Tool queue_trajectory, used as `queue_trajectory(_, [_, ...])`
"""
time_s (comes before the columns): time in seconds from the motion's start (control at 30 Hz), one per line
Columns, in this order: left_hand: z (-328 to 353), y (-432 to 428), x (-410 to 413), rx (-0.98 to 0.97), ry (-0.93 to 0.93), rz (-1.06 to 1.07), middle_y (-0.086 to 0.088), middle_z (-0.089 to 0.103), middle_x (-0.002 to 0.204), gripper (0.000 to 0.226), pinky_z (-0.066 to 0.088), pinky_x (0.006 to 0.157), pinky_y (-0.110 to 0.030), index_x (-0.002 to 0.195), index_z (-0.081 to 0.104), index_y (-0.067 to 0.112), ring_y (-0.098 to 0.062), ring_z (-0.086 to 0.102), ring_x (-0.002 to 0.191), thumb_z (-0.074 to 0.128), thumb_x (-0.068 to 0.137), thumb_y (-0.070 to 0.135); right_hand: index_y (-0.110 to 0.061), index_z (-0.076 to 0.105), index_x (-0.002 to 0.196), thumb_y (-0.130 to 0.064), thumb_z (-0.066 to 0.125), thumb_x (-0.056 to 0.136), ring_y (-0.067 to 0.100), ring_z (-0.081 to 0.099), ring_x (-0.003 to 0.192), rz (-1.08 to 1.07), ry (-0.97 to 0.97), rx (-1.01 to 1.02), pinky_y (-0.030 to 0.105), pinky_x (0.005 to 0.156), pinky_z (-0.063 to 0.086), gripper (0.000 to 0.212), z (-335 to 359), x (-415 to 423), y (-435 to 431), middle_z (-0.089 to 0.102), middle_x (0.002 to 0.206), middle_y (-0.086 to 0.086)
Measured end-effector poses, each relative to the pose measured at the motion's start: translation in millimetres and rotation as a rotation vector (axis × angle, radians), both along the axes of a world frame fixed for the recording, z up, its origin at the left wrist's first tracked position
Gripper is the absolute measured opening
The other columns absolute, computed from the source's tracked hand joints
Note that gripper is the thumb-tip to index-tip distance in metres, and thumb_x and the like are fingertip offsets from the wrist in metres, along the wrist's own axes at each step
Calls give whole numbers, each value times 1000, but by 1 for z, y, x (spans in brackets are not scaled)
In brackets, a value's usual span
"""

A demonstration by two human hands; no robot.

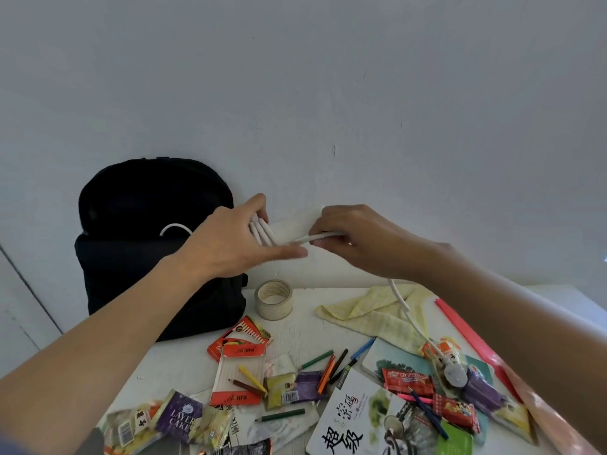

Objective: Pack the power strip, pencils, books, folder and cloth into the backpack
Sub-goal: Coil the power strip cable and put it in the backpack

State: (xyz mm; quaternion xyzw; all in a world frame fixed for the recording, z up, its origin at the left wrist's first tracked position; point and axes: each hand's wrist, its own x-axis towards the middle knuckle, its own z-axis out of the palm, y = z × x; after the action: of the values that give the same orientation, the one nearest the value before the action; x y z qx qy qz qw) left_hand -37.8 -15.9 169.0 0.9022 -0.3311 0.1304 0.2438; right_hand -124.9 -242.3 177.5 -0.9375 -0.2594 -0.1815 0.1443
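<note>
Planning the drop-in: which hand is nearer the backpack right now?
Left. The left hand holds the looped power strip cord at the right edge of the backpack; the right hand pinches that cord farther right, clear of the bag.

Plain pale grey-white wall [328,77] fills most of the view, with a few small dark specks and scuffs. White table [164,366] sits pushed against it. Thin dark diagonal seam [29,290] runs at far left. Soft, even light, no hard shadows.
</note>
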Motion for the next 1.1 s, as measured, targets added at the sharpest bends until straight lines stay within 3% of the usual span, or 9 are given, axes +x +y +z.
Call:
queue_trajectory(0.13, [-4, -14, -4, 169, -35, -37, 0, 63, 68, 79, 56, 60, -42, 89, 46, 27, -15, 60, 58, 59, 57, 98, -11, 72, 94, -16, 70, 91, 17, 53, 69, 96, -101, -18, 36, 63, 45, 6, 8, 3, 5, 56, 85, -2])
queue_trajectory(0.3, [-10, -14, -9, 218, 82, -266, -1, 60, 73, 51, 53, 63, -48, 95, 51, 30, -16, 55, 59, 56, 83, 80, -12, 67, 87, -26, 89, 71, 15, 46, 63, 75, -227, 73, 24, 55, 38, 31, 15, 8, 3, 50, 76, -5])
queue_trajectory(0.47, [3, -8, -18, 38, 318, -450, 5, 70, 98, 41, 56, 85, -45, 111, 64, 28, -13, 67, 88, 51, 96, 64, -4, 69, 86, -1, 79, 81, 27, 54, 70, 183, 222, 659, 31, 68, 45, 11, 28, 10, -21, 57, 84, 23])
queue_trajectory(0.6, [10, -13, -35, -122, 419, -607, -3, 69, 111, 49, 55, 91, -40, 128, 61, 19, -24, 67, 102, 49, 96, 54, -3, 68, 85, 10, 64, 85, 19, 57, 68, 246, 497, 898, 27, 62, 46, 14, 29, 16, -39, 63, 78, 10])
queue_trajectory(0.67, [15, -17, -37, -329, 429, -601, -6, 69, 102, 33, 53, 87, -34, 115, 68, 31, -24, 68, 95, 54, 93, 51, -11, 71, 74, 7, 64, 82, 18, 50, 59, 166, 521, 889, 25, 53, 41, 20, 16, 19, -37, 58, 68, 7])
queue_trajectory(0.73, [21, -19, -32, -575, 446, -494, 0, 63, 94, 19, 54, 82, -34, 103, 64, 47, -17, 65, 85, 58, 88, 55, -8, 70, 71, -23, 71, 90, 15, 34, 49, 50, 561, 841, 26, 49, 27, 24, 5, 18, -34, 49, 64, 5])
queue_trajectory(0.83, [28, -15, -13, -805, 457, -350, 2, 63, 83, 32, 56, 63, -45, 109, 47, 25, -25, 65, 71, 56, 94, 53, -2, 63, 73, -48, 56, 97, 16, 29, 47, -104, 555, 754, 26, 49, 26, 52, -4, 12, -37, 44, 61, 5])
queue_trajectory(1.0, [21, -15, 12, -723, 314, -208, 13, 58, 69, 32, 54, 63, -37, 87, 44, 24, -14, 60, 63, 53, 101, 50, -4, 54, 68, -34, 62, 98, 17, 50, 46, -247, 378, 480, 32, 56, 49, 42, -12, 10, -39, 53, 55, 4])
queue_trajectory(1.1, [13, -17, 17, -556, 157, -76, 16, 52, 61, 49, 40, 56, -12, 85, 41, 17, 1, 50, 54, 57, 87, 63, -22, 53, 70, -38, 54, 101, 14, 53, 48, -301, 287, 283, 34, 59, 51, 35, -14, 11, -34, 52, 53, -4])
